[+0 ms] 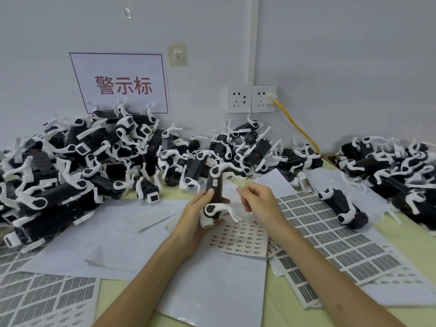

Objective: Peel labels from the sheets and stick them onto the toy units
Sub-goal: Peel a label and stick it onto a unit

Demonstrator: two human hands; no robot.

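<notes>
L hand (195, 220) grips a toy unit (218, 194) from below/left, thumb on its black body. The unit is held upright above the table (405, 244), centre of view, white legs sticking out top and bottom. Small white label (215, 182) sits on the body near the top. R hand (262, 204) is just beside the unit's right side, fingers curled w/ thumb and forefinger close together; can't tell if they pinch anything. Small-label sheet (240, 239) lies directly under both hands. Bigger label sheet (330, 232) lies under the R forearm, another label sheet (35, 293) at bottom left. Blank backing sheets (212, 284) lie btwn the forearms. Toy piles sit left (82, 161), centre back (247, 147) and right (389, 166), w/ one loose toy (342, 206) lying on the bigger sheet. On the wall: sign (120, 83), sockets (250, 99), yellow cable (297, 128).
</notes>
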